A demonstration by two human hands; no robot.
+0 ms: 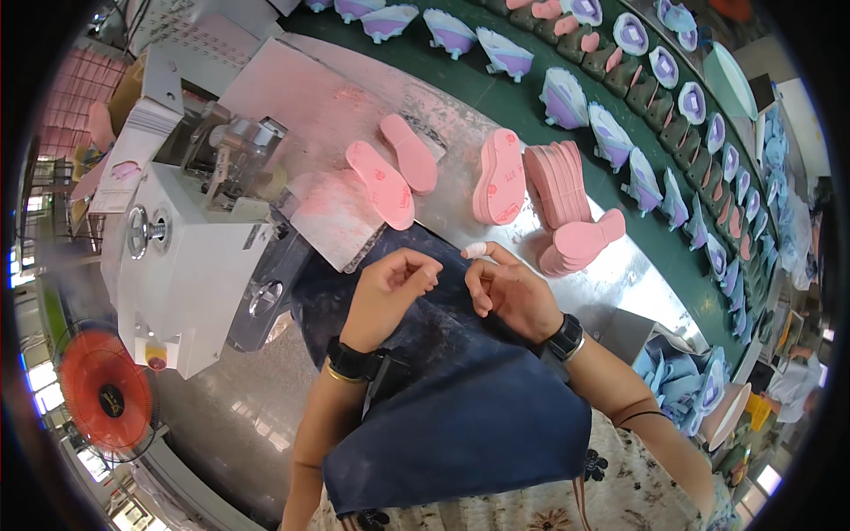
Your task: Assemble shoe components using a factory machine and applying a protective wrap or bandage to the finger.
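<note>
nearer the body than the tall pink insole stack (558, 184), the left hand (387, 290) curls together, the right hand (519, 299) rests loosely apart, both seemingly empty; a careless swing could topple the askew insole pile (580, 244) beside that stack.

A red fan (108, 396) stands left; purple-white shoe uppers (564, 99) line a green belt (524, 96).

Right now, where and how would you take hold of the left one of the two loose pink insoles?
Probably pinch the left insole by its near end, coming from the person's side with the left hand. It looks flat, that end points toward the person, and the other insole lies close along its right side.
</note>
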